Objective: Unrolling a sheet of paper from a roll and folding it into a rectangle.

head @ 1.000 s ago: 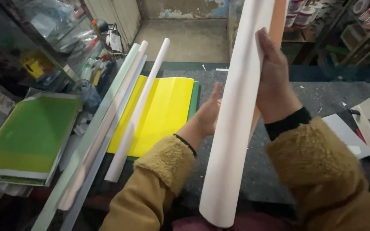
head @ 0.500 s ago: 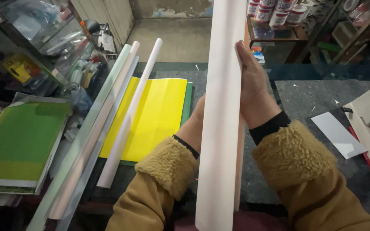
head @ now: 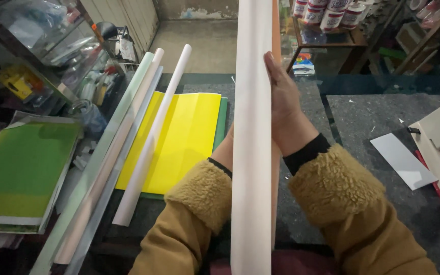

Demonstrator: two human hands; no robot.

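Underneath everything, dark speckled desk [head: 373,122] filling the middle and right of the frame. Down the centre, from top edge to bottom edge, tall white paper roll [head: 251,153], upright, with an orange sheet edge just behind at the top. Left of centre, flat yellow sheet [head: 179,137] on a green one, crossed by a thin white roll [head: 151,137]; further left, pale rolls [head: 113,153] side by side, then a green pad [head: 21,168] at the left edge. Pressed flat against the right side of the tall roll, right hand [head: 283,109], fingers straight, not clenched. Mostly hidden behind the roll, left hand [head: 226,147]; cannot tell its grip. At right edge, white paper slip [head: 402,160].
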